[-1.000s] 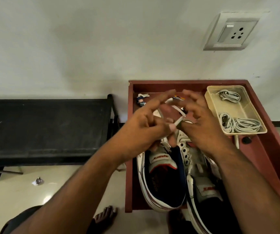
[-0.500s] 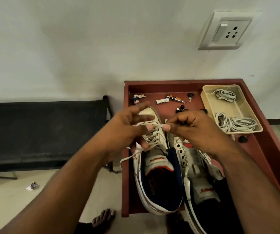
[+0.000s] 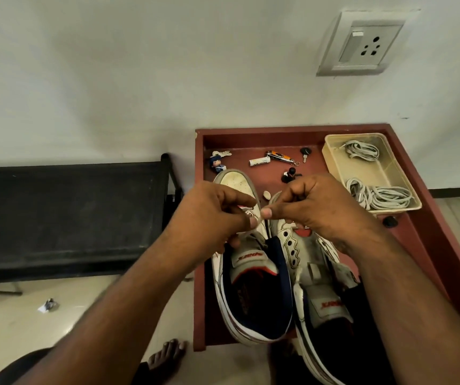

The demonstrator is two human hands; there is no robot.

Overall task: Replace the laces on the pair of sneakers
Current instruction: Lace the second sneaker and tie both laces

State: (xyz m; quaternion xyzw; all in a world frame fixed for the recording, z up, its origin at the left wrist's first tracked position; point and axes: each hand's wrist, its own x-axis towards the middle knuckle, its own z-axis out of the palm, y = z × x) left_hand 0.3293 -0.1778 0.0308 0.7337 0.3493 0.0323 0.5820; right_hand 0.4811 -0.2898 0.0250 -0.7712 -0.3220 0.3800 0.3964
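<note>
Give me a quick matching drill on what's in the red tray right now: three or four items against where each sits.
Items:
1. lace bundles
2. battery
3. doll figure
4. left sneaker

Places:
A. far left corner of the red tray
B. under both hands
C. inside the beige bin
D. near the tray's far wall, beside the keychain tool

Pairs: 1-C, 2-D, 3-A, 4-B

Both forearms are bare, no sleeves; left hand (image 3: 209,215) and right hand (image 3: 317,207) without rings; bare foot (image 3: 165,357).
</note>
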